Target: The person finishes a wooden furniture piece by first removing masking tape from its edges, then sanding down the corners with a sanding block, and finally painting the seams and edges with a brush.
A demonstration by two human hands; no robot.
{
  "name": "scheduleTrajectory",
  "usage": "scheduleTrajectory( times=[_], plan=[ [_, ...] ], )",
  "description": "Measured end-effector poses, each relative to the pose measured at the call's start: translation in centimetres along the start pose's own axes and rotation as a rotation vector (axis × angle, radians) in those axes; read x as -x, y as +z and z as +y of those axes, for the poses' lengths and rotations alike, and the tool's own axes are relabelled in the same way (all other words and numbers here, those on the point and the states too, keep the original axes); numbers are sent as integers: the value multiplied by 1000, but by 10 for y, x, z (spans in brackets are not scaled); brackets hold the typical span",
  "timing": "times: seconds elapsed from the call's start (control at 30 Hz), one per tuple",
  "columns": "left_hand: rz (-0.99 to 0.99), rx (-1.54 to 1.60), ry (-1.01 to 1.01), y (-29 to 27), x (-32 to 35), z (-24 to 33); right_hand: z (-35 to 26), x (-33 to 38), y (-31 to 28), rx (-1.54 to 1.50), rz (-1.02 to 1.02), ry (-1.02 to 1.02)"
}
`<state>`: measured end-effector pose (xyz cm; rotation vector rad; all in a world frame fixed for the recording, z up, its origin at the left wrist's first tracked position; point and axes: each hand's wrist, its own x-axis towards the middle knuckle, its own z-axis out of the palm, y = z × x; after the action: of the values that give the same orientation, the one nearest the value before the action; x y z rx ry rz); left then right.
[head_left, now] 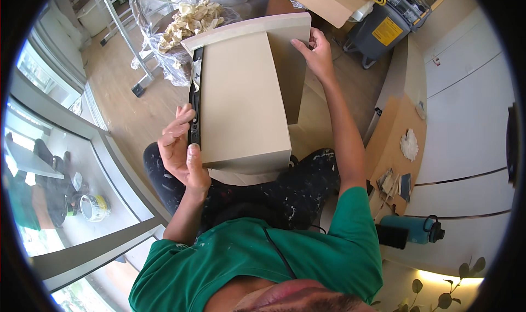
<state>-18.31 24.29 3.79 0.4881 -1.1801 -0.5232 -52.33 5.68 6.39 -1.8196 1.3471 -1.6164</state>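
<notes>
A beige drawer-like box (244, 101) made of flat panels rests on my lap, tilted away from me. A black strip runs down its left edge. My left hand (183, 147) grips that left edge near the lower corner, thumb on the top face. At the far upper right side panel, my right hand (316, 51) holds the box with fingers spread on the panel. I sit on the floor in dark paint-spattered trousers and a green shirt.
A clear plastic bag of crumpled paper (189, 21) lies beyond the box, beside a metal ladder (131, 43). A grey machine with yellow hose (386, 18) stands at the upper right. A teal bottle (411, 228) and sanding scraps sit on cardboard (397, 142) at my right. A glass wall is at my left.
</notes>
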Motion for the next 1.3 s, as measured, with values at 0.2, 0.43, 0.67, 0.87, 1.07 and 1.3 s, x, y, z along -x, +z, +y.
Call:
scheduleTrajectory(
  times=[0.2,0.43,0.67,0.87,1.07,1.3],
  plan=[
    [-169,-69,-7,14,-9,3,14,5,-16,69,80,55],
    [-180,-73,-24,40,-38,-19,32,0,-48,192,139,103],
    [-186,0,-277,58,-58,-37,6,43,-78,326,310,31],
    [-338,-128,-206,87,-77,-43,47,77,-109,653,562,103],
    [-460,-162,-157,116,-70,-39,37,125,-138,590,611,136],
    [-476,-152,-223,121,-64,-58,14,246,-145,351,510,357]
  ],
)
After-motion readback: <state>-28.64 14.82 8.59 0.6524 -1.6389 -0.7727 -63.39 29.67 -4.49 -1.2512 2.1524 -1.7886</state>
